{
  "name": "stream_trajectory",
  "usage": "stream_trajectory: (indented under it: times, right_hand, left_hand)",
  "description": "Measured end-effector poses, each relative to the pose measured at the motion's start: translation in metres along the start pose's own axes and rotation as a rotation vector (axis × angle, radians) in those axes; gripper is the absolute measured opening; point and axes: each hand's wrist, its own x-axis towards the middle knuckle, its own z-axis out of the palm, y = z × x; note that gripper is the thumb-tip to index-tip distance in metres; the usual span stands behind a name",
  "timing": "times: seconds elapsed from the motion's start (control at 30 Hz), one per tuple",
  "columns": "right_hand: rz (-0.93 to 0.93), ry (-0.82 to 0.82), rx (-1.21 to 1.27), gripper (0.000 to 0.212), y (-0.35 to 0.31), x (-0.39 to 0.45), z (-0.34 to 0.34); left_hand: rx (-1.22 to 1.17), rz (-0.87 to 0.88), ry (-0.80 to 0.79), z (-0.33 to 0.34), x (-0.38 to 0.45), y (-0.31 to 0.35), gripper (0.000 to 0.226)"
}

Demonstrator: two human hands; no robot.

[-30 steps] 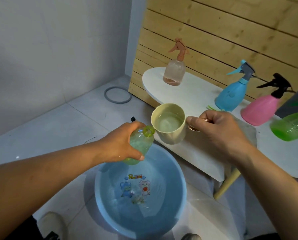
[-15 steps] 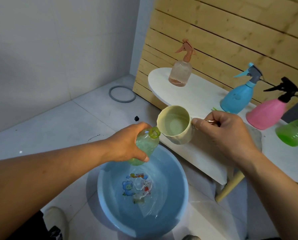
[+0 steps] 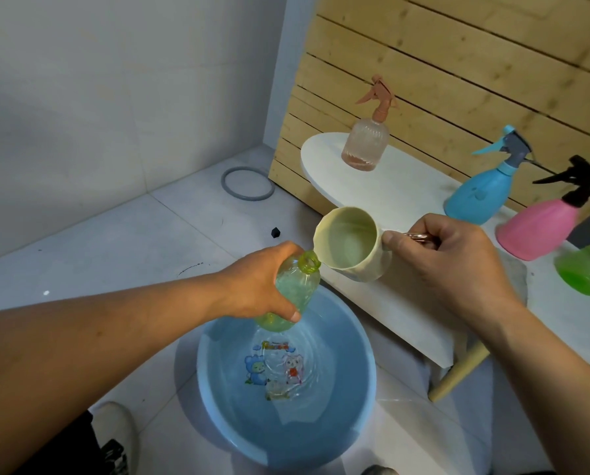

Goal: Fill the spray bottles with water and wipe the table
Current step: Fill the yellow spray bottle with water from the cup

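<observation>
My left hand (image 3: 259, 286) grips a clear green bottle (image 3: 295, 289) without its sprayer, open neck up, over a blue basin (image 3: 238, 423) of water on the floor. My right hand (image 3: 444, 262) holds a cream cup (image 3: 350, 243) by its handle, tipped so its rim touches the bottle's mouth. On the white table (image 3: 406, 193) stand a peach spray bottle (image 3: 367, 138), a blue one (image 3: 482, 190) and a pink one (image 3: 540, 228). A green bottle (image 3: 588, 269) lies at the right edge. A grey cloth (image 3: 516, 279) lies behind my right wrist.
A wooden slat wall (image 3: 458, 63) backs the table. A grey ring (image 3: 247, 183) and a small black piece (image 3: 275, 232) lie on the tiled floor. My shoe (image 3: 115, 437) is at the lower left, beside the basin. A wooden table leg (image 3: 458, 375) slants down at right.
The cup has tipped further toward the bottle's mouth, and less water shows inside it. Ripples spread in the basin. Both hands stay in about the same place.
</observation>
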Motion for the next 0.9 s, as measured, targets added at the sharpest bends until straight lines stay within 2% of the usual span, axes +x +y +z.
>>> stream_trajectory:
  times: [0.1,0.9]
  right_hand:
    - [-0.001,0.007,0.005,0.040,-0.003,0.000,0.001]
    - [-0.053,0.051,-0.023,0.039,-0.012,-0.001,0.004]
  left_hand:
    - [0.004,-0.008,-0.006,-0.001,-0.001,0.001,0.089]
    - [0.002,0.001,0.011,-0.001,0.003,-0.007,0.088]
